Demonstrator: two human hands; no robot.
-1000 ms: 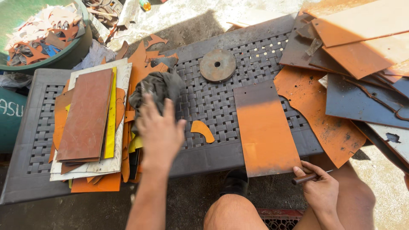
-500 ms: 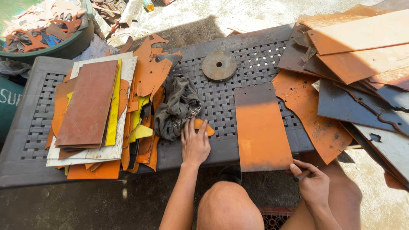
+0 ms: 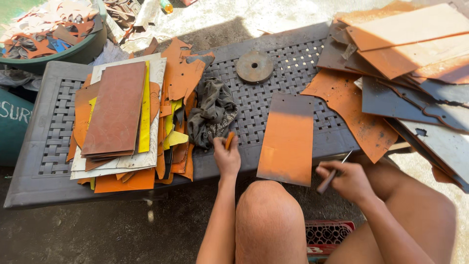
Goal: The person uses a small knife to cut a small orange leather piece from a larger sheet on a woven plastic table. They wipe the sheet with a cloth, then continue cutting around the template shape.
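Left hand (image 3: 227, 157), lower centre of frame at the near edge of the woven worktop (image 3: 49, 146), has its fingers closed on a small orange scrap (image 3: 229, 140), which sticks up from the fingertips, long axis near vertical, just below the dark rag (image 3: 212, 110). Right hand (image 3: 348, 179), lower right, fingers curled tight round a thin awl-like tool (image 3: 332, 173); handle down-left, metal tip up-right, beside the orange rectangular sheet (image 3: 288, 139).
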